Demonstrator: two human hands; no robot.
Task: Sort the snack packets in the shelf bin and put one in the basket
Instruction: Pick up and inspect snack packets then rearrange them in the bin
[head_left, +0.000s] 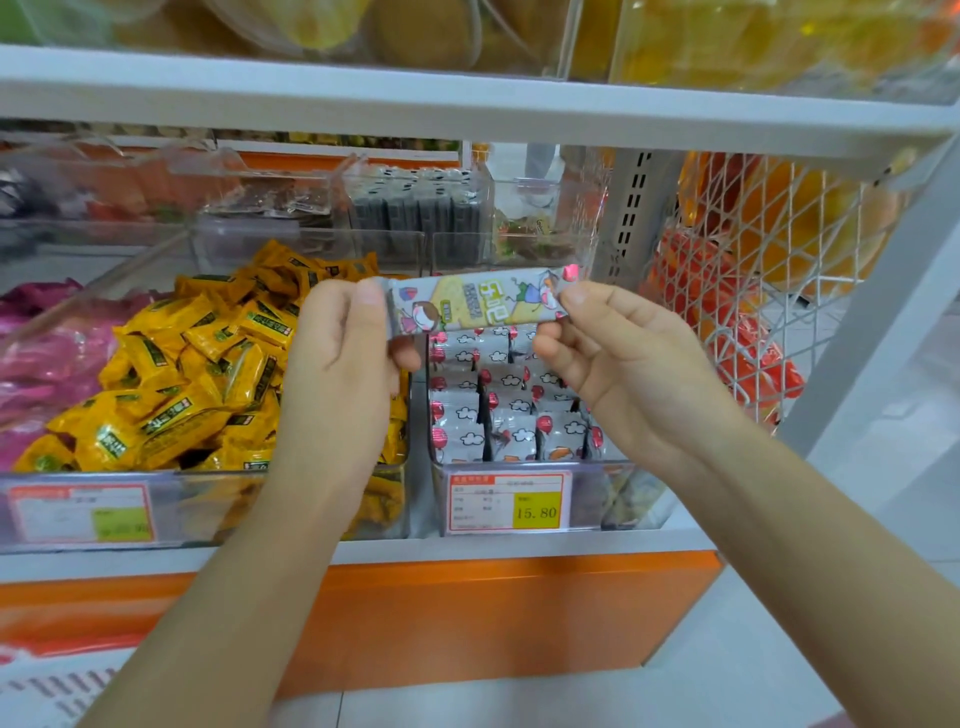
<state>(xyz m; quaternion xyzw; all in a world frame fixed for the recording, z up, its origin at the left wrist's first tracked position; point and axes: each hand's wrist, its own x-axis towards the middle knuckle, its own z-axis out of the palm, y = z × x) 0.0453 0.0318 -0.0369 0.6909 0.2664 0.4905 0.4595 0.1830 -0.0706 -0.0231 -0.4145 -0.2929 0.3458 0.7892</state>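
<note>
A long grey snack packet (475, 304) with a cartoon print is held level above the clear shelf bin (597, 486). My left hand (345, 358) pinches its left end between thumb and fingers. My right hand (605, 345) pinches its right end. Below it, several matching grey packets (511, 410) with red balloons stand upright in rows inside the bin. No basket is in view.
A bin of yellow packets (208, 374) sits left of the grey ones, pink packets (36, 358) further left. Price tags (506, 501) hang on the bin fronts. A white wire rack (769, 291) with orange bags stands at the right. A shelf board (467, 104) runs overhead.
</note>
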